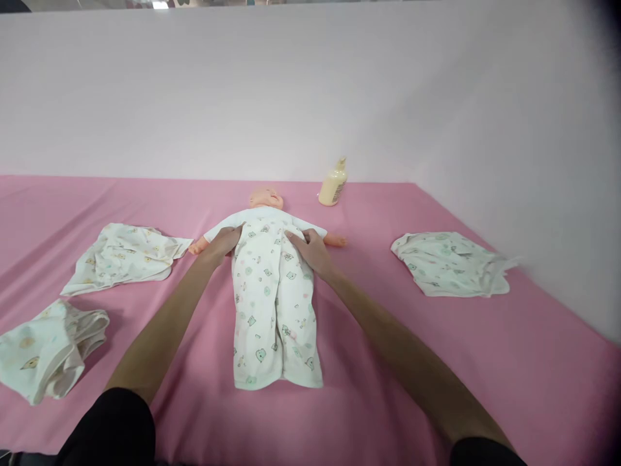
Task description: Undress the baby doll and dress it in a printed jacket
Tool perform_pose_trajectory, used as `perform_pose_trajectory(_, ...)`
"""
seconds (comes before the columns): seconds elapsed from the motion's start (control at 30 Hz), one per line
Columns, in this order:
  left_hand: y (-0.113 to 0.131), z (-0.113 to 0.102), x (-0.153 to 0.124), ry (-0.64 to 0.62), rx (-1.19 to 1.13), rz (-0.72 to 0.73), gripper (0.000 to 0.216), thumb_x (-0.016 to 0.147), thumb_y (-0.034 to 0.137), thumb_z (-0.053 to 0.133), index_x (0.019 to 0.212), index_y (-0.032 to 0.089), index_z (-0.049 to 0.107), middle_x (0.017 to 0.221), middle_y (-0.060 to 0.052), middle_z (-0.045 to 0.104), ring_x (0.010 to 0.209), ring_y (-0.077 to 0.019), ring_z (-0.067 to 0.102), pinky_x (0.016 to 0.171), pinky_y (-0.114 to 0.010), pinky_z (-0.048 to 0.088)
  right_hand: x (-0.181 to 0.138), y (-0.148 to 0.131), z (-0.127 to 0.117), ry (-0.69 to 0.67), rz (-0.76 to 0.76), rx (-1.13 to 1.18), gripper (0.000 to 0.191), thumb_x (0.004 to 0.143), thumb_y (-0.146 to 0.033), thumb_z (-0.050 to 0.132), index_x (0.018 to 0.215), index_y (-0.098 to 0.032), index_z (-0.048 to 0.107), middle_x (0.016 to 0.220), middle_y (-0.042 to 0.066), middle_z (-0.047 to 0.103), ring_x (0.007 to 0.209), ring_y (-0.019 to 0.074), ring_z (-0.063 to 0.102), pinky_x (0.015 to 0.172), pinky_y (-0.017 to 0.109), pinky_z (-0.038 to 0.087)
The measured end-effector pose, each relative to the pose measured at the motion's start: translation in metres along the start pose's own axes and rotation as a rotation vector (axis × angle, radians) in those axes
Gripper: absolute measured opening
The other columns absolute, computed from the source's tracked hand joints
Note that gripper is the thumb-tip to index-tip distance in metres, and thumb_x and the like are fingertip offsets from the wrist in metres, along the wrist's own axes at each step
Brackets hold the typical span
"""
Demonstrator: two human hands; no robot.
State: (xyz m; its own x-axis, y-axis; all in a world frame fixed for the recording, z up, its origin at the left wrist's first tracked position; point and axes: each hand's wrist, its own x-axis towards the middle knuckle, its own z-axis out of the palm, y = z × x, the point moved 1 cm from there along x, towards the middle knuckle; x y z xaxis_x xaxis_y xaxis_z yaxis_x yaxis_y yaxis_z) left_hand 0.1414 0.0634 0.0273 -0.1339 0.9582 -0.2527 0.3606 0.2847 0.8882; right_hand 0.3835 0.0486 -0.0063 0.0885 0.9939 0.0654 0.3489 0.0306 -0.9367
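A baby doll point(266, 198) lies on its back, arms spread, in a white long-sleeved top point(257, 213). Over its body and legs lies a white printed baby garment point(272, 291), its lower end spread flat toward me. My left hand point(227, 241) grips the garment's upper edge at the doll's side, with its fingertips partly hidden. On the other side, my right hand point(312, 250) pinches the upper edge between thumb and fingers, just below the doll's sleeve.
Folded printed baby clothes point(126, 259) and a crumpled printed cloth point(48, 349) lie at the left. Another folded garment point(449, 264) lies at the right. A pale yellow pump bottle point(333, 184) stands behind the doll on the pink sheet point(369, 388), near the white wall point(208, 97).
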Motion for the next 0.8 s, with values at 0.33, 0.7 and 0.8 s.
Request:
perform_pose_trajectory(0.33, 0.019, -0.025, -0.037, -0.162, 0.23, 0.296, 0.047, 0.079, 0.065, 0.063, 0.075, 0.021, 0.048, 0.073, 0.0, 0.048, 0.066, -0.0133, 0.042, 0.063, -0.029, 0.035, 0.0, -0.001, -0.002, 0.004, -0.132, -0.027, 0.049, 0.079, -0.067, 0.063, 0.075, -0.023, 0.042, 0.076, -0.003, 0.046, 0.072, 0.0148, 0.043, 0.069, 0.03, 0.037)
perform_pose_trajectory(0.7, 0.007, -0.032, -0.111, -0.369, 0.334, 0.281, 0.045, 0.067, 0.053, 0.078, 0.093, 0.023, 0.058, 0.091, -0.004, 0.057, 0.085, -0.0234, 0.059, 0.067, -0.03, 0.045, 0.004, 0.003, -0.002, -0.075, -0.14, -0.037, 0.048, 0.082, -0.067, 0.059, 0.075, -0.022, 0.046, 0.076, -0.002, 0.049, 0.074, 0.0152, 0.047, 0.071, 0.03, 0.038)
perform_pose_trajectory(0.8, -0.012, -0.03, -0.125, -0.386, 0.202, 0.222, 0.056, 0.066, 0.051, 0.08, 0.107, 0.023, 0.055, 0.106, -0.006, 0.058, 0.099, -0.0267, 0.061, 0.077, -0.034, 0.051, 0.002, 0.002, -0.004, -0.101, -0.108, -0.045, 0.048, 0.08, -0.066, 0.061, 0.071, -0.022, 0.044, 0.074, -0.002, 0.05, 0.073, 0.0158, 0.047, 0.071, 0.031, 0.038)
